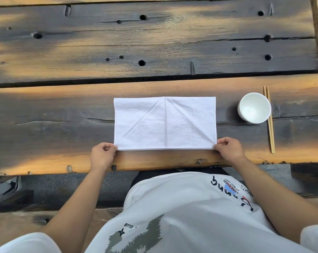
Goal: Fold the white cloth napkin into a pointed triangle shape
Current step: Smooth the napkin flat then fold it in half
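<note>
The white cloth napkin (pixel 164 123) lies flat on the dark wooden table (pixel 63 114) as a wide rectangle. A vertical crease runs down its middle and two diagonal creases slant out from the top centre. My left hand (pixel 102 155) pinches the napkin's near left corner. My right hand (pixel 227 149) pinches the near right corner. Both hands sit close to the table's front edge.
A white bowl (pixel 254 107) stands to the right of the napkin, with a pair of wooden chopsticks (pixel 269 119) lying just beyond it. The plank tabletop has holes and gaps further back. A shoe (pixel 5 189) shows on the floor at the left.
</note>
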